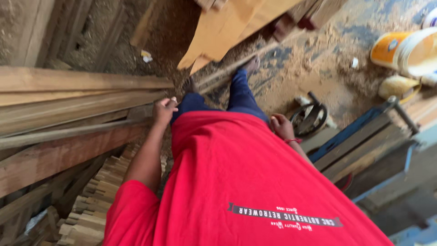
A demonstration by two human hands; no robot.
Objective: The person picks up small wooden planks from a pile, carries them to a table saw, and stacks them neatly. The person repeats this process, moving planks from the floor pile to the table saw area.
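Left hand [164,110], at the end of a straightened arm, curls loosely with thumb raised, its fingertips at the end of a long plank [68,150] in the timber stack [54,95] beside it; whether it grips cannot be told. Right hand [282,126] hangs at the hip, loosely curled and holding nothing, near a black wheel [310,119] on the sawdust floor [327,68].

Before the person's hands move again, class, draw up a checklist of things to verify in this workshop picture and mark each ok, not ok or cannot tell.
1. Left hand at the end of the stacked timber: ok.
2. Left fingers closed on a board: cannot tell.
3. Right hand empty, hanging by the side: ok.
4. Floor free of sawdust: not ok.
5. Feet clear of the loose planks ahead: not ok, they lie close.
6. Yellow bucket upright: not ok, it lies on its side.
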